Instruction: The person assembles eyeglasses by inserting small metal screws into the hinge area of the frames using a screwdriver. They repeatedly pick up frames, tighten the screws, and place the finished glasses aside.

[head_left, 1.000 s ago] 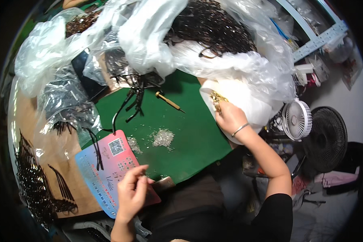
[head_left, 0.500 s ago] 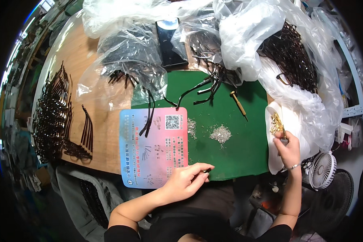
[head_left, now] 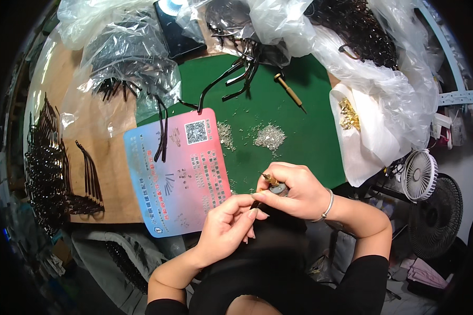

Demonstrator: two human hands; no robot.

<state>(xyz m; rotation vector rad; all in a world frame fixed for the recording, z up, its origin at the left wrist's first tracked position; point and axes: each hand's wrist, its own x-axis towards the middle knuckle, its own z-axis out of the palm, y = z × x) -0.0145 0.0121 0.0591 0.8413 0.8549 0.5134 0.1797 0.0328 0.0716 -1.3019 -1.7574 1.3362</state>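
My left hand [head_left: 227, 227] is closed, its thumb and fingers pinching a thin dark piece [head_left: 255, 205] that looks like the end of an eyeglass temple. Most of that piece is hidden by the fingers. My right hand [head_left: 302, 194] meets it at the fingertips, over the near edge of the mat. In its curled fingers lies a brass-coloured screwdriver [head_left: 271, 180], tip pointing up and left. A tiny gold-coloured part [head_left: 258, 192] shows at the right thumb and fingertip, too small to make out well. Two heaps of tiny silvery parts [head_left: 269, 137] sit beyond the hands.
Black eyeglass temples [head_left: 207, 89] lie on the green mat [head_left: 310, 142], near a second brass screwdriver [head_left: 290, 93]. Gold-coloured parts [head_left: 349, 114] rest on white cloth [head_left: 341, 152]. A blue-pink card [head_left: 147, 173], a phone [head_left: 176, 31], plastic bags [head_left: 126, 47] and stacked temples [head_left: 44, 168] surround them.
My right hand has come from the gold-coloured parts to the left and nearer, joining my left hand. The view has shifted, so the table things appear higher and further left.
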